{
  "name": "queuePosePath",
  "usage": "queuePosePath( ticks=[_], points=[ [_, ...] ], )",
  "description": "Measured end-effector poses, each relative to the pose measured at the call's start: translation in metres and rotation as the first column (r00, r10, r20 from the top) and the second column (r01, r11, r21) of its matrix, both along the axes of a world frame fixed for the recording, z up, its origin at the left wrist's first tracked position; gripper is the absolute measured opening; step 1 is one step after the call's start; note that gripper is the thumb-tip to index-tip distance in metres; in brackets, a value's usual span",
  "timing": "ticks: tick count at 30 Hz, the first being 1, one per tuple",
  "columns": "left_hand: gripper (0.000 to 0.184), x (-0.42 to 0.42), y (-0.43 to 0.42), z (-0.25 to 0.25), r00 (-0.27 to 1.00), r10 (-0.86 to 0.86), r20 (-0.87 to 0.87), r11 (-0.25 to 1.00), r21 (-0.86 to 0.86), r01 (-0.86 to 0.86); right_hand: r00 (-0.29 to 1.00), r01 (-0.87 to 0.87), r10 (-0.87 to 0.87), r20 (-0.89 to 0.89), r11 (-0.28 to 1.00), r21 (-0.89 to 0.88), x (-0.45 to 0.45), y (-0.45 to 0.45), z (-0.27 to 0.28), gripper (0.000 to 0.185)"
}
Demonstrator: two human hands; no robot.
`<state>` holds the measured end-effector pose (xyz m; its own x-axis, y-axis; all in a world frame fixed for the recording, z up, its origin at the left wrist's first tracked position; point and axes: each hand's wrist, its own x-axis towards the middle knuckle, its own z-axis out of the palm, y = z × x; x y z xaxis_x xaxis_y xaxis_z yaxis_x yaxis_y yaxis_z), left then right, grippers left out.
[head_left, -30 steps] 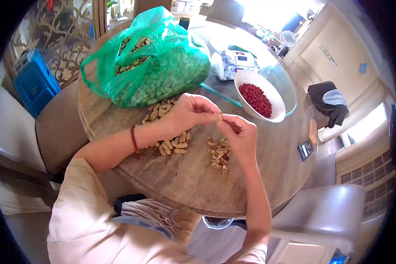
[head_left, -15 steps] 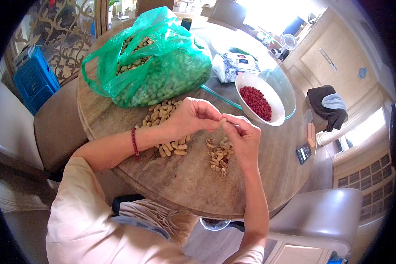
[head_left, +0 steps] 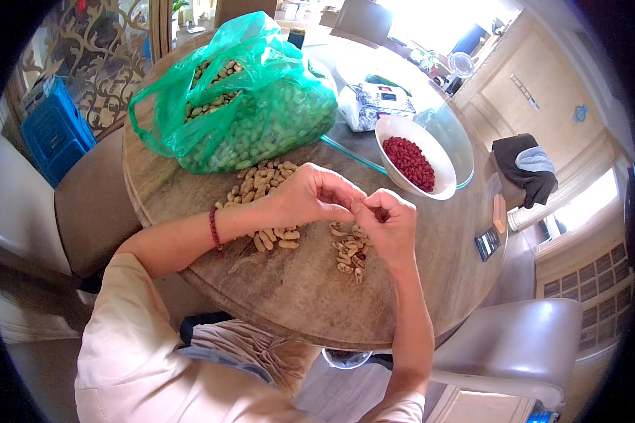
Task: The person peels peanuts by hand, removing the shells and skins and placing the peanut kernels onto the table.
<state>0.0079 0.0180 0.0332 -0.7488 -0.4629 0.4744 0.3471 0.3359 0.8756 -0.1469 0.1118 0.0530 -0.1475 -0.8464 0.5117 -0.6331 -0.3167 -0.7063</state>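
Head view, left hand [head_left: 315, 195] and right hand [head_left: 391, 224] pinched narrow, contents unclear, one peanut pile [head_left: 262, 182], one shell pile [head_left: 352, 252]

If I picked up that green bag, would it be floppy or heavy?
The green bag would probably sag, since its thin plastic looks wrinkled. It's likely heavy too, because lots of peanuts fill it.

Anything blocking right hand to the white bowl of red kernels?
Nothing visible. Only bare tabletop shows between the right hand and the near side of the white bowl; the teal strip lies left of that gap.
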Motion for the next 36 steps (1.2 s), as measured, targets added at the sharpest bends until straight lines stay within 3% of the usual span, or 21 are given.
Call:
queuePosePath(
  ticks=[9, 11, 17, 22, 26, 28, 31, 36],
  points=[
    [0.015, 0.002, 0.000, -0.001, 0.991, 0.130, -0.018, 0.992, -0.001, -0.130, 0.995, -0.036, 0.033, 0.092, 0.999, 0.030, 0.006, -0.002, -0.001, 0.013],
    [0.013, 0.003, 0.005, 0.001, 0.992, 0.124, -0.012, 0.978, 0.170, -0.120, 0.991, -0.039, 0.038, 0.129, 0.999, 0.008, 0.010, 0.000, -0.002, 0.014],
    [0.009, 0.000, 0.012, -0.006, 0.988, 0.123, -0.090, 0.898, 0.435, -0.072, 0.945, -0.016, 0.015, 0.328, 1.000, 0.000, 0.018, -0.002, -0.014, 0.014],
    [0.009, -0.004, 0.015, -0.011, 0.983, 0.149, -0.109, 0.843, 0.533, -0.069, 0.892, 0.076, -0.075, 0.445, 0.997, 0.015, 0.026, -0.001, -0.019, 0.014],
    [0.010, -0.006, 0.017, -0.013, 0.976, 0.180, -0.121, 0.837, 0.541, -0.087, 0.912, 0.146, -0.121, 0.392, 0.989, -0.035, 0.029, -0.002, -0.022, 0.013],
    [0.011, -0.006, 0.018, -0.013, 0.975, 0.193, -0.112, 0.846, 0.522, -0.108, 0.976, 0.206, -0.182, 0.122, 0.952, -0.228, 0.027, -0.003, -0.023, 0.012],
    [0.012, -0.005, 0.019, -0.012, 0.974, 0.202, -0.107, 0.851, 0.511, -0.120, 0.980, 0.197, -0.190, 0.051, 0.943, -0.270, 0.026, -0.002, -0.021, 0.010],
    [0.011, -0.005, 0.015, -0.007, 0.983, 0.166, -0.082, 0.839, 0.535, -0.097, 0.953, 0.140, -0.089, 0.289, 0.977, -0.161, 0.026, -0.004, -0.021, 0.009]
  ],
)
